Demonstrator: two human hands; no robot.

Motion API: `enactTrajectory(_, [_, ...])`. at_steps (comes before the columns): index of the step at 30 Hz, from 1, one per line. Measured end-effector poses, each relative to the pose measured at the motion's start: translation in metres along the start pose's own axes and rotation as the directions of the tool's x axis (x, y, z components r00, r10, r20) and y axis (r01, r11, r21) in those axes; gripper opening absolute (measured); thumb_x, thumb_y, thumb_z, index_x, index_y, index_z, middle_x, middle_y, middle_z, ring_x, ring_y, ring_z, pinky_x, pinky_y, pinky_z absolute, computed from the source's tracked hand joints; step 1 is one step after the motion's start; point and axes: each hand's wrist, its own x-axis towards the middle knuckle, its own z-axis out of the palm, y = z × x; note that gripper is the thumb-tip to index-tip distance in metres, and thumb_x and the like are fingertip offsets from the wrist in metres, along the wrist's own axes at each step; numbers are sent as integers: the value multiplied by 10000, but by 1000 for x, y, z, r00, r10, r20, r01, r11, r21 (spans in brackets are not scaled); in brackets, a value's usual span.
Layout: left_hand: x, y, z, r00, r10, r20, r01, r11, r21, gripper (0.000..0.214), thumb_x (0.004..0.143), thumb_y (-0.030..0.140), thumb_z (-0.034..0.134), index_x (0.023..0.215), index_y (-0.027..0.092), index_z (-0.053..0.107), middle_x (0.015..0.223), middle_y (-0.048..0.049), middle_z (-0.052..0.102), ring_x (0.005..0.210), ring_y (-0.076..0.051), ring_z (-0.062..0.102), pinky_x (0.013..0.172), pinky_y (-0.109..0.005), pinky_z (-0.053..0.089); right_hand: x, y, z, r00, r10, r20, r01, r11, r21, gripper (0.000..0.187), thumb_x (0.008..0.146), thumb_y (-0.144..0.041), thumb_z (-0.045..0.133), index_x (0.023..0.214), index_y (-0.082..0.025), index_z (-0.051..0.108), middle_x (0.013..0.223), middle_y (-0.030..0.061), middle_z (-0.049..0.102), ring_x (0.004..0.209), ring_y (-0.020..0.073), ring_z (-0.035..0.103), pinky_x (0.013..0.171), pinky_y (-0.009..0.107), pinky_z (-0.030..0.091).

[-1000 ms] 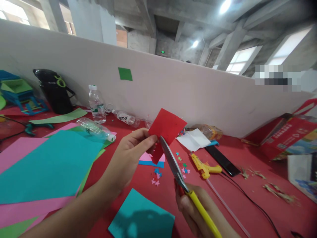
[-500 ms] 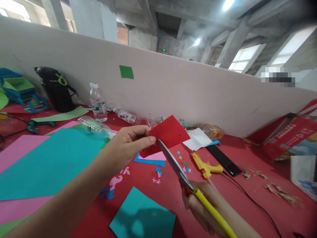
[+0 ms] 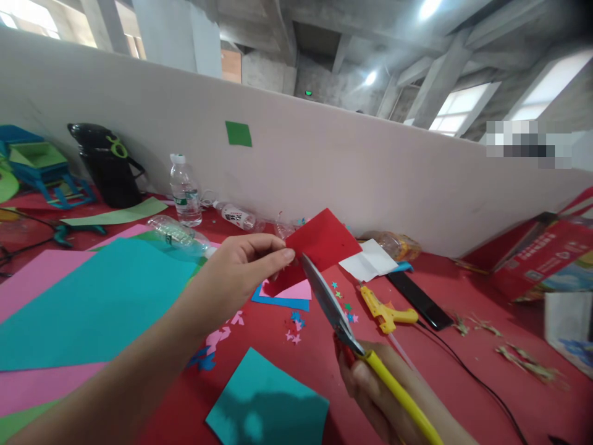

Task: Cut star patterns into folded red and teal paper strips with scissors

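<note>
Between the thumb and fingers of my left hand [image 3: 252, 262] is the left edge of a red sheet of craft paper [image 3: 327, 242], held up above the table. My right hand [image 3: 375, 383] grips a pair of scissors [image 3: 327, 300] with yellow and red handles. The blades point up and left, and their tips lie at the red sheet close to my left thumb. Whether the blades are slightly apart is hard to make out. Below lie small pink and blue stars [image 3: 295, 327], pink scraps [image 3: 217, 337] and a teal piece [image 3: 269, 395].
Large teal sheets [image 3: 106, 303] and pink sheets cover the left. Plastic bottles [image 3: 185, 198] and a black flask [image 3: 109, 167] stand along the white partition [image 3: 324, 167]. To the right lie a yellow glue gun [image 3: 386, 309] with its cord, a black phone [image 3: 419, 300] and a red bag [image 3: 546, 253].
The red sheet has tilted slightly, its upper corner rising a little to the right. The scissor tips have shifted slightly right and up, relative to the thumb. Both hands keep their hold.
</note>
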Motion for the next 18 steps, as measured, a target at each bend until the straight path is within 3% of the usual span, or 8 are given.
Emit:
enactTrajectory(3, [-2,2,2,999,17,-34,-16,1000,22,221,821,396,591,690,221,623,603,43,492,556,-108,417,514,-224,334,-2,0,2,999,6,-38,-6,1000,12,606,756,-807,393,687,-206,397,398,-96,369,329,46,288,395,224,198])
enactTrajectory(10, [-2,9,-4,995,98,18,-100,981,168,294,817,354,560,572,203,498,567,43,361,528,-111,322,478,-243,278,-4,2,0,997,71,2,-71,997,35,603,729,-813,425,709,-212,399,419,-84,384,331,52,308,345,207,157])
enactTrajectory(18, [0,6,-7,998,40,38,-43,996,78,269,787,368,595,581,203,541,556,38,404,508,-110,335,461,-237,268,-2,1,0,996,83,16,-83,996,10,554,778,-757,444,676,-215,393,402,-86,371,304,44,280,339,227,128])
